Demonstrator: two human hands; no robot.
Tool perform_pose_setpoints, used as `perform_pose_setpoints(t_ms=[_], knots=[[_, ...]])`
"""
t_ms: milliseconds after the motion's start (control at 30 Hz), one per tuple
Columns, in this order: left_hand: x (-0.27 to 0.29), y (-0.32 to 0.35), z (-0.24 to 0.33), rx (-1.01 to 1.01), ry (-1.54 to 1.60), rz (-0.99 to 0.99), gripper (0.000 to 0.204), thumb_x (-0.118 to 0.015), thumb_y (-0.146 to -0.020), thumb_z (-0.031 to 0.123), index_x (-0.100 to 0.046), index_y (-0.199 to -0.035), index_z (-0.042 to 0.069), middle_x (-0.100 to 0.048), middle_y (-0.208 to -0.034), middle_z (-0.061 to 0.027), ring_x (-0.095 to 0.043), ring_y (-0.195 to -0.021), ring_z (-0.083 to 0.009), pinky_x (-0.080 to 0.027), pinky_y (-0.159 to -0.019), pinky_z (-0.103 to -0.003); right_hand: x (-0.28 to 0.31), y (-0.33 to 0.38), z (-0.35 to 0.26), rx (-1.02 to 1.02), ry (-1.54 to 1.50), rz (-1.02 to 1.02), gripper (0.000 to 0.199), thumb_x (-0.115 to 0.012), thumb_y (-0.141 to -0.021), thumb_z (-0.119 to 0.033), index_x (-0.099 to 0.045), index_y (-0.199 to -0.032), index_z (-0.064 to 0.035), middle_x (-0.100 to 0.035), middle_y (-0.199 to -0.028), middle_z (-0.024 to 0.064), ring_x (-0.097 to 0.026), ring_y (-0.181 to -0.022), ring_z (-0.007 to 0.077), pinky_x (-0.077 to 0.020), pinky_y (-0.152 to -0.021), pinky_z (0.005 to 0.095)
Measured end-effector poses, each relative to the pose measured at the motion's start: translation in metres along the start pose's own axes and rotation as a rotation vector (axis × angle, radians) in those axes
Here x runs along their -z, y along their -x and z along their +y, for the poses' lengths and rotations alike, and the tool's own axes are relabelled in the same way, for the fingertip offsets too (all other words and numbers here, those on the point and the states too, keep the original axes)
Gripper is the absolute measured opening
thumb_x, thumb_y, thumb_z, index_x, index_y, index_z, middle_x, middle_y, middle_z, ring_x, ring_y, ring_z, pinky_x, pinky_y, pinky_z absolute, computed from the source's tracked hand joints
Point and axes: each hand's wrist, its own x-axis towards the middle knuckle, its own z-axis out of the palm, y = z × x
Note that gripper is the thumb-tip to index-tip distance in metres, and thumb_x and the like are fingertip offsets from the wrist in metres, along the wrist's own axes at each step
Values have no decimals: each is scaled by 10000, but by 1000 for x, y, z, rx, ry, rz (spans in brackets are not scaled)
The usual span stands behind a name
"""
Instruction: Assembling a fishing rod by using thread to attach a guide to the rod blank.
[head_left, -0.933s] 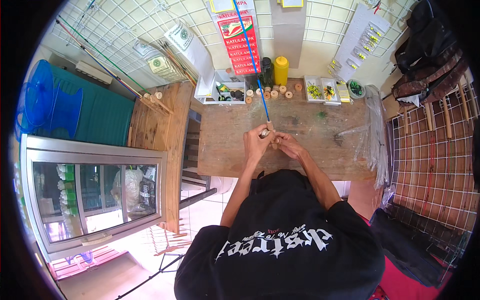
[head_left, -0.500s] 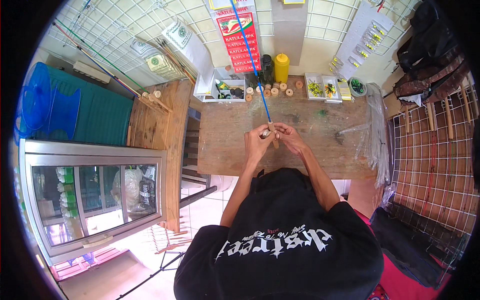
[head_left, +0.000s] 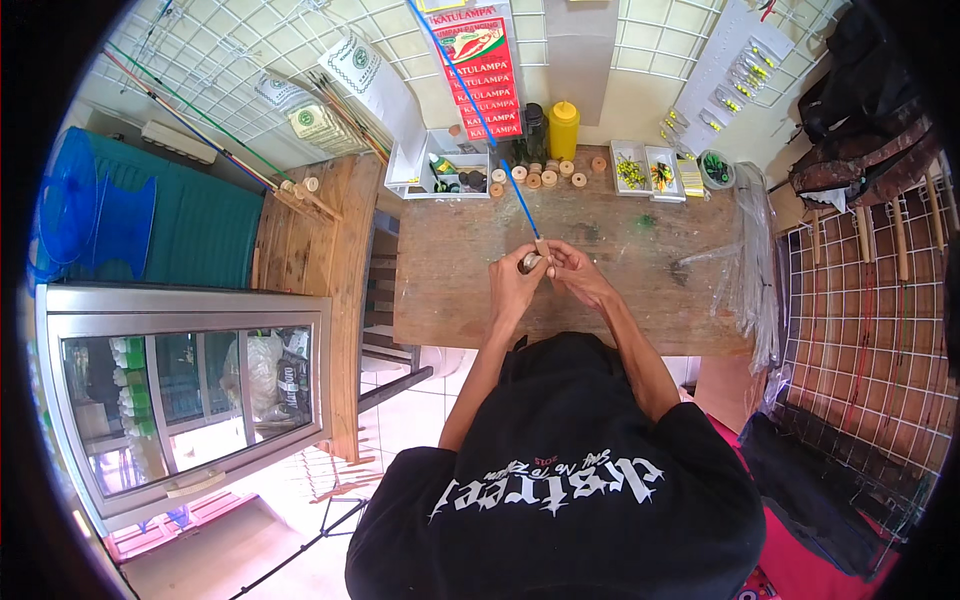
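A thin blue fishing rod (head_left: 521,196) slants up and to the left from a short wooden handle (head_left: 542,246). My left hand (head_left: 512,282) is closed around the handle's left side, with a small pale round part, perhaps a spool (head_left: 530,262), against its fingers. From the other side, my right hand (head_left: 580,276) pinches at the same handle with bent fingers. Both hands meet above the near half of the wooden workbench (head_left: 450,270). The handle's lower end is mostly hidden by the fingers.
Several wooden rings (head_left: 533,180) line the bench's back, near a yellow squeeze bottle (head_left: 563,128) and a dark bottle (head_left: 535,130). White trays (head_left: 632,192) hold small lures. Clear plastic sleeves (head_left: 742,250) hang over the right edge. A glass-doored cabinet (head_left: 190,300) stands left.
The rod's upper part has swung left, and its handle has turned slightly between my hands. Less of the handle's lower end shows. My hands stay in nearly the same place.
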Motion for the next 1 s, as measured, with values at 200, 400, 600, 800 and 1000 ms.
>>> perform_pose_setpoints(t_ms=[200,400,600,800,1000], knots=[[2,-1,-4,-49,-98,74,217,-741,-750,148,-711,-937,42,-569,-737,-155,-604,-687,-259,-471,-636,-365,-3,-1,5,34,5,30,565,-670,-816,18,-426,-1325,-26,-522,-1236,33,-507,-1143,123,-400,-993,267],[3,0,-2,-5,-126,81,262,-776,-722,194,-719,-945,69,-594,-749,-148,-610,-693,-265,-471,-630,-367,-6,-1,5,62,38,37,557,-663,-809,41,-436,-1314,-15,-519,-1243,37,-508,-1138,117,-413,-981,268],[0,0,6,142,72,149,253,-815,-696,179,-647,-791,17,-628,-735,-117,-636,-665,-201,-492,-589,-352,-6,-1,6,63,52,53,509,-658,-814,36,-474,-1286,-9,-546,-1205,27,-519,-1117,105,-432,-941,246],[-2,4,-11,138,117,175,308,-838,-683,155,-558,-709,31,-656,-734,-87,-636,-640,-132,-504,-558,-289,-2,-2,13,30,51,84,528,-657,-813,34,-464,-1302,-14,-543,-1223,31,-520,-1117,109,-429,-928,237],[-2,8,-10,124,116,182,272,-829,-697,139,-579,-722,34,-678,-752,-67,-635,-698,-113,-511,-629,-257,0,-3,19,79,23,61,547,-653,-812,36,-448,-1317,-18,-534,-1240,39,-511,-1133,125,-402,-965,254]])
